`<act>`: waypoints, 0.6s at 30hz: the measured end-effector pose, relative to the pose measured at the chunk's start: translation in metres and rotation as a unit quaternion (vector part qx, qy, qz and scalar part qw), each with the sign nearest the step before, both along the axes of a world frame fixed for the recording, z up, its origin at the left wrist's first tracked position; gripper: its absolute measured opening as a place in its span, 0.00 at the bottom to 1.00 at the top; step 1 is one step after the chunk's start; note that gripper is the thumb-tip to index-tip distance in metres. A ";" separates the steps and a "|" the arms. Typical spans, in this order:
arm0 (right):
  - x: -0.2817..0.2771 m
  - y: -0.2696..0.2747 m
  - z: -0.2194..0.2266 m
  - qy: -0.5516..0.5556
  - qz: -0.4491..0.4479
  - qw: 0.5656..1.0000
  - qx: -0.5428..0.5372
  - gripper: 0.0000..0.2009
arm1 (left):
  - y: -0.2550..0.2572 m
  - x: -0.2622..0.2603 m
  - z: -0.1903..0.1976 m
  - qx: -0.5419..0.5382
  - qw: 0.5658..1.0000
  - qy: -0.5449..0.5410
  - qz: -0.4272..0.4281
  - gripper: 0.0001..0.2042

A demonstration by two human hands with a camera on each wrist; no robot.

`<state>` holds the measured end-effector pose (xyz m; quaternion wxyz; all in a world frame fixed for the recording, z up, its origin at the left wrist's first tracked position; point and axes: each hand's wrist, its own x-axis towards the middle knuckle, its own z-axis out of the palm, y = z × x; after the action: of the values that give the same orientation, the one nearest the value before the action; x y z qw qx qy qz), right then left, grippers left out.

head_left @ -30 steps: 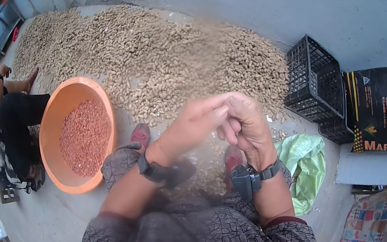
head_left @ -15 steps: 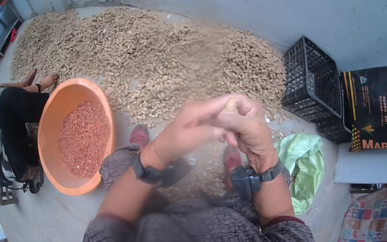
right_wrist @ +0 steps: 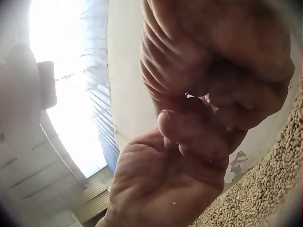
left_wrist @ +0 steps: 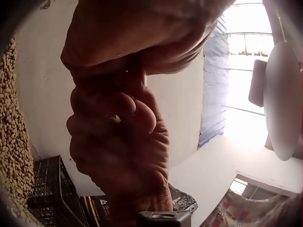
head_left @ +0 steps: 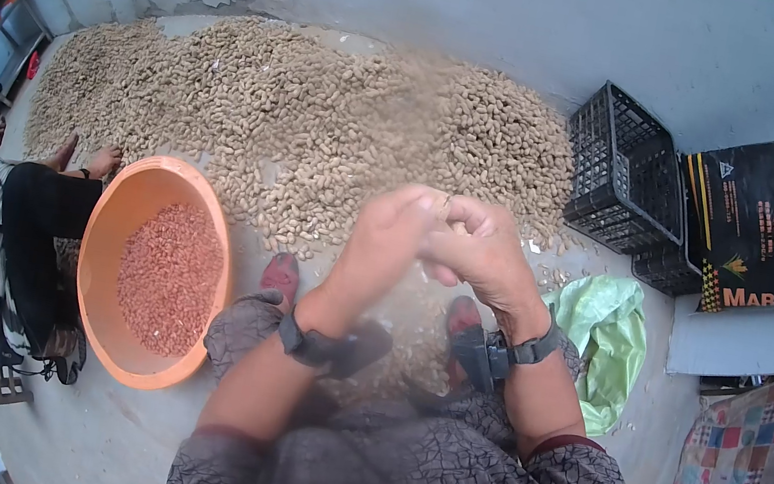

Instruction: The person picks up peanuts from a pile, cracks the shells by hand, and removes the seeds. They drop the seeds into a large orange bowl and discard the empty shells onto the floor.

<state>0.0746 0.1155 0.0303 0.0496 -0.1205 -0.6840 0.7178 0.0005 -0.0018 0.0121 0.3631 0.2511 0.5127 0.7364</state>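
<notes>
Since half a second ago, the right hand point(head_left: 496, 259) has turned in toward the left hand point(head_left: 374, 245), and the peanut pod that showed plainly between them is no longer clear. I take this to mean the pod is being worked at the fingertips, perhaps partly opened. Both hands are together, right of the orange basin point(head_left: 104, 258); their fingers are curled in, thumbs close, but whether they pinch the pod I cannot tell. If still held, it is hidden there. The loose peanuts point(head_left: 311, 144), tan and dry-looking, spread beyond the basin and to its right, while reddish kernels point(head_left: 169, 278) lie heaped inside it, showing few pale flecks.
</notes>
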 end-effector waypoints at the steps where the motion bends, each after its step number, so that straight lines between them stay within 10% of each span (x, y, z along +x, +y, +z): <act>1: 0.001 0.001 0.001 -0.001 0.004 1.000 0.028 0.09 | 0.000 0.001 0.001 0.001 1.000 -0.003 0.021 0.13; 10: -0.001 0.008 -0.008 0.015 -0.074 0.992 -0.105 0.10 | 0.013 0.006 -0.015 -0.038 0.935 0.293 0.195 0.09; 18: -0.004 -0.002 -0.024 0.025 -0.132 0.987 -0.088 0.08 | 0.024 0.008 -0.040 -0.018 0.934 0.262 0.241 0.10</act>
<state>0.0704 0.1134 0.0059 0.1503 -0.1954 -0.5951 0.7649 0.0082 0.0220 -0.0276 0.0324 0.2975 0.6480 0.7004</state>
